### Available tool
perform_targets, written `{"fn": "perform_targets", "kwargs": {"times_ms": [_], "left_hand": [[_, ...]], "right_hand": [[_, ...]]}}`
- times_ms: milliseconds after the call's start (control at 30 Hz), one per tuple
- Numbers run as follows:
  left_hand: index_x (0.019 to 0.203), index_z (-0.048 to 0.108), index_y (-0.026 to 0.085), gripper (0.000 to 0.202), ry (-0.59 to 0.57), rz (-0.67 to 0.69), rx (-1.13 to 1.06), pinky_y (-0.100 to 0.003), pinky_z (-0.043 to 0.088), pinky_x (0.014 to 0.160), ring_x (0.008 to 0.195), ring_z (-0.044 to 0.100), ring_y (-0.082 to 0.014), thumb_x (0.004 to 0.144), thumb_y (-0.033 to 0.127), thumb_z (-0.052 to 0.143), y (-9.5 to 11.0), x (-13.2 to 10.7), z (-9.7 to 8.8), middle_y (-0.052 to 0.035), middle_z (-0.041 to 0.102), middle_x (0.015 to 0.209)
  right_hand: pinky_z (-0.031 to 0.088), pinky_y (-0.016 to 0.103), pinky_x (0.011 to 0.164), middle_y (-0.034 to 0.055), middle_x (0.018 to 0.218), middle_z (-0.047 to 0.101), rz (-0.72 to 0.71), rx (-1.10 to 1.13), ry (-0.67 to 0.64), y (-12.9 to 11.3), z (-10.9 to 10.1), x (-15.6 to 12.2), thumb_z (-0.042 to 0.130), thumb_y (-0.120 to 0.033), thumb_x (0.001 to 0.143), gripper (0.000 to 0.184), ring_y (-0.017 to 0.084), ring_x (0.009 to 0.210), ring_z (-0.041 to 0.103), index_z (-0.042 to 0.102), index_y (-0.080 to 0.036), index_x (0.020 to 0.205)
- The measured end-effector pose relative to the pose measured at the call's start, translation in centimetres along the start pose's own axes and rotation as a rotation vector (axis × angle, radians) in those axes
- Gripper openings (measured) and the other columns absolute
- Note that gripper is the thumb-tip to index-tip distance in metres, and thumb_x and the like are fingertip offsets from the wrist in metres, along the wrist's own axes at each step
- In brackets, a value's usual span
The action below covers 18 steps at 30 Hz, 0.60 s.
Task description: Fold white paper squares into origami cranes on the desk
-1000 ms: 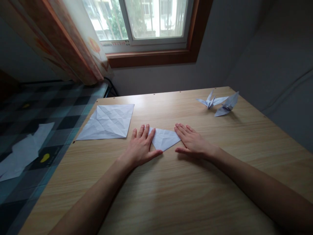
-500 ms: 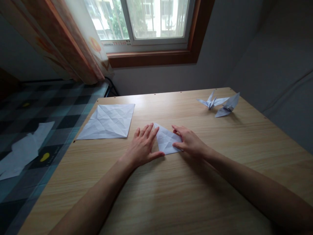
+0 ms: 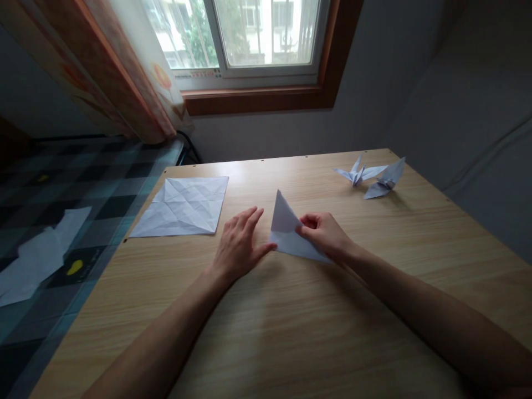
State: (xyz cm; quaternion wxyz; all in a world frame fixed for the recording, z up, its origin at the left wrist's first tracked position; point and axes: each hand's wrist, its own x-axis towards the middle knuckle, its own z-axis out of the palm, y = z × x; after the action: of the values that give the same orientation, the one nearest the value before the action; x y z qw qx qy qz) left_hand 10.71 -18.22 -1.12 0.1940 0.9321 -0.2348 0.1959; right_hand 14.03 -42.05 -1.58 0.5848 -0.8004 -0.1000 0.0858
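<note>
A folded piece of white paper (image 3: pixel 286 217) is in front of me on the wooden table, its upper flap raised to a point and its lower part near the tabletop. Thumb and fingers of my right hand (image 3: pixel 328 235) pinch the paper at its right side. To the left of it, my left hand (image 3: pixel 240 241) is open with the fingers apart. Its thumb tip is at the paper's lower left corner; whether it presses there I cannot tell.
A creased white sheet (image 3: pixel 183 206) lies flat at the table's left. Two folded paper cranes (image 3: pixel 358 175) stand at the back right. White paper (image 3: pixel 41 252) lies on the checked cloth (image 3: pixel 25 202) left of the wooden table (image 3: pixel 249 332). A window is behind.
My right hand has closed on the paper and lifted a flap of it, so it now stands up in a point. My left fingers have come off the paper's left edge.
</note>
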Motion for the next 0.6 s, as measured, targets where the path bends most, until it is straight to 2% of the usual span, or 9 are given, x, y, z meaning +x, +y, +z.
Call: {"fn": "perform_targets", "kwargs": {"times_ms": [133, 267, 433, 600], "left_hand": [[0.144, 0.031, 0.022, 0.075, 0.137, -0.064, -0.201, -0.049, 0.038, 0.109, 0.133, 0.042, -0.0308, 0.083, 0.051, 0.064, 0.9, -0.1, 0.3, -0.0163, 0.041, 0.145], [0.148, 0.024, 0.025, 0.090, 0.088, -0.109, -0.396, -0.051, 0.038, 0.109, 0.139, 0.035, -0.0335, 0.077, 0.057, 0.069, 2.5, -0.4, 0.9, -0.0169, 0.029, 0.153], [0.152, 0.016, 0.023, 0.104, -0.059, -0.104, -0.450, -0.055, 0.027, 0.115, 0.145, 0.021, -0.0355, 0.072, 0.061, 0.071, 3.7, -0.4, 1.1, -0.0192, 0.020, 0.157], [0.153, 0.012, 0.023, 0.105, -0.085, -0.115, -0.454, -0.057, 0.027, 0.115, 0.145, 0.022, -0.0364, 0.074, 0.058, 0.071, 3.7, -0.4, 1.1, -0.0186, 0.020, 0.157]], "right_hand": [[0.036, 0.022, 0.048, -0.0035, 0.059, 0.057, -0.060, 0.207, 0.150, 0.2, 0.8, -0.1, 0.070, -0.040, 0.074, 0.027, 0.011, 0.052, 0.050, 0.054, -0.019, 0.070], [0.038, 0.022, 0.046, -0.0056, 0.058, 0.053, -0.099, 0.245, 0.179, -0.2, 1.6, -0.5, 0.071, -0.044, 0.077, 0.032, 0.011, 0.049, 0.049, 0.050, -0.020, 0.073], [0.046, 0.024, 0.048, -0.0055, 0.062, 0.055, -0.130, 0.340, 0.071, -1.2, 2.7, -1.3, 0.072, -0.045, 0.078, 0.034, 0.013, 0.053, 0.056, 0.047, -0.021, 0.079], [0.057, 0.032, 0.067, 0.0010, 0.086, 0.065, -0.171, 0.513, -0.153, -1.4, 3.3, -1.8, 0.080, -0.042, 0.072, 0.045, 0.018, 0.075, 0.066, 0.053, -0.022, 0.101]]}}
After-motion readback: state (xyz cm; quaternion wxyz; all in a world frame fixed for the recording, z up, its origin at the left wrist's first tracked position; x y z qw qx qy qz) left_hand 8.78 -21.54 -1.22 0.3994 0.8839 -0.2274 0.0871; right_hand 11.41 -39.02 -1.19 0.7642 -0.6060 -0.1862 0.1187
